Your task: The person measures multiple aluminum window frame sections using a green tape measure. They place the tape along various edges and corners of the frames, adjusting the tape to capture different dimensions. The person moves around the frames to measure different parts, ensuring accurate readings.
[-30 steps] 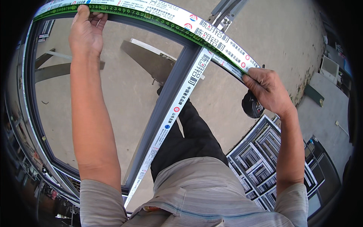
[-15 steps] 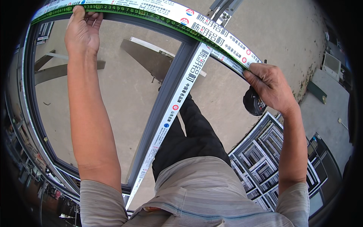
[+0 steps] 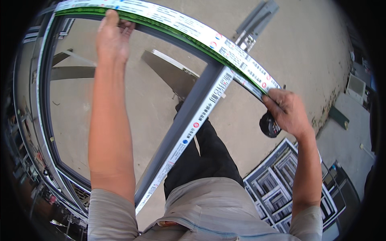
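Note:
A green tape measure blade [image 3: 181, 37] runs along the long top rail [image 3: 177, 18] of a dark grey window frame, whose outer face is covered in white printed film. My left hand [image 3: 111, 40] is closed at the blade's far left part, thumb on top and the other fingers curled below the rail's edge. At the right end of the rail, my right hand [image 3: 290, 110] pinches the tape, with its round black case [image 3: 269, 125] hanging just under the fingers. A film-covered crossbar [image 3: 197, 124] slants from the rail down toward my body.
Stacked window frames [image 3: 277, 172] lie on the floor at the lower right. Grey metal brackets [image 3: 257, 24] stick out beyond the rail, and a flat metal leg [image 3: 169, 74] shows through the frame opening. A white box-shaped thing [image 3: 356, 86] stands at the far right.
The whole view has shifted, so the frame and my left hand appear further right and lower. Both hands keep their hold on the tape measure, and the picture is more blurred.

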A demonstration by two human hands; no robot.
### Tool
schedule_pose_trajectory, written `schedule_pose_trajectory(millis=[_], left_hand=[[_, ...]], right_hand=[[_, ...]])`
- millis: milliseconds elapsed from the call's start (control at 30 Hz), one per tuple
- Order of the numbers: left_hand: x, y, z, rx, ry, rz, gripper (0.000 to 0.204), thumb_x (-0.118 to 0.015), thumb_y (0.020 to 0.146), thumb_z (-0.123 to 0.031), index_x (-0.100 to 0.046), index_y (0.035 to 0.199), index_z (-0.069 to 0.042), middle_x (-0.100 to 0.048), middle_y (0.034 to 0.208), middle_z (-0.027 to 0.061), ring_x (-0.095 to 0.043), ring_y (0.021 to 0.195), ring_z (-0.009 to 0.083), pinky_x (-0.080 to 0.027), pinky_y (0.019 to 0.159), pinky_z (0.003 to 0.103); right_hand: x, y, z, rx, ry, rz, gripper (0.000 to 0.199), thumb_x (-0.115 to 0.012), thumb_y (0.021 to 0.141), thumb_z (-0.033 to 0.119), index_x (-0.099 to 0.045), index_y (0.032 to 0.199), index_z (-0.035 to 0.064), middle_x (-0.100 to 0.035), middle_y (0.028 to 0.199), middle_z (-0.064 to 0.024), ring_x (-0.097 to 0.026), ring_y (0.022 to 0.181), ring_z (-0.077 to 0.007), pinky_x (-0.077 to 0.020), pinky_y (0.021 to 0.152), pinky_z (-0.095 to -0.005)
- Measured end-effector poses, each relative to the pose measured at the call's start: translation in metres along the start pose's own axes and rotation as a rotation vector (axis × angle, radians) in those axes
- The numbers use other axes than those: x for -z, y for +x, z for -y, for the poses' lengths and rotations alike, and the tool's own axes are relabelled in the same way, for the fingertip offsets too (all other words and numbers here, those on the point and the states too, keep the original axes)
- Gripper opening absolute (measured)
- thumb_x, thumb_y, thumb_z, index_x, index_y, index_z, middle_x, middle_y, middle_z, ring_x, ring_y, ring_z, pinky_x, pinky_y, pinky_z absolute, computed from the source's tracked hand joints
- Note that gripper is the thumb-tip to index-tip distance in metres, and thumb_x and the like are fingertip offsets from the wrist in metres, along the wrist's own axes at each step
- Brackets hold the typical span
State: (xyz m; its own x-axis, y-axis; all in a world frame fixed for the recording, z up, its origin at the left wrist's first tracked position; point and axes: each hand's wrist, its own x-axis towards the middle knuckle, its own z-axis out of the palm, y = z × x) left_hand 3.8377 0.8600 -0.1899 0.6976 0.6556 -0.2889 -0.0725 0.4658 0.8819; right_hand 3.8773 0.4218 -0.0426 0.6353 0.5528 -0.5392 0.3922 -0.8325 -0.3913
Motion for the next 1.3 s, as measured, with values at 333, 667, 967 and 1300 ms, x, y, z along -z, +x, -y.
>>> schedule_pose_trajectory(millis=[333,667,967,1300], left_hand=[[-0.021,-0.028,-0.020,0.118,0.019,-0.085,0.033,-0.059,0.116,-0.039,-0.067,0.109,-0.007,-0.063,0.085,0.0000,-0.057,0.074,0.0112,-0.055,0.076,0.032],[0.059,-0.186,-0.022,0.236,0.430,-0.093,0.044,-0.060,0.114,-0.046,-0.068,0.121,-0.004,-0.070,0.098,0.0041,-0.066,0.091,0.0129,-0.056,0.088,0.032],[0.122,-0.403,-0.025,0.219,0.930,-0.345,0.031,-0.062,0.111,-0.035,-0.070,0.115,-0.005,-0.073,0.103,0.0172,-0.072,0.094,0.0349,-0.058,0.085,0.045],[0.102,-0.430,0.005,-0.091,1.193,-0.395,0.013,-0.068,0.100,-0.016,-0.074,0.099,-0.004,-0.074,0.094,0.0149,-0.073,0.085,0.0378,-0.059,0.075,0.044]], right_hand=[[-0.012,-0.005,-0.006,0.161,-0.097,-0.113,0.024,-0.070,0.100,0.014,-0.055,0.084,0.0033,-0.062,0.081,-0.0218,-0.063,0.079,-0.0472,-0.0498,0.071,-0.0549],[-0.012,-0.005,-0.023,0.139,0.057,-0.076,0.032,-0.066,0.104,0.016,-0.052,0.080,0.0001,-0.057,0.075,-0.0247,-0.058,0.071,-0.0485,-0.0464,0.064,-0.0512],[-0.015,0.001,-0.024,0.268,-0.050,-0.117,0.035,-0.066,0.104,0.016,-0.049,0.077,0.0016,-0.053,0.071,-0.0244,-0.054,0.065,-0.0469,-0.0446,0.060,-0.0500],[-0.015,0.002,-0.027,0.293,-0.105,-0.086,0.031,-0.065,0.103,0.011,-0.048,0.079,0.0020,-0.055,0.071,-0.0236,-0.056,0.063,-0.0467,-0.0437,0.058,-0.0504]])
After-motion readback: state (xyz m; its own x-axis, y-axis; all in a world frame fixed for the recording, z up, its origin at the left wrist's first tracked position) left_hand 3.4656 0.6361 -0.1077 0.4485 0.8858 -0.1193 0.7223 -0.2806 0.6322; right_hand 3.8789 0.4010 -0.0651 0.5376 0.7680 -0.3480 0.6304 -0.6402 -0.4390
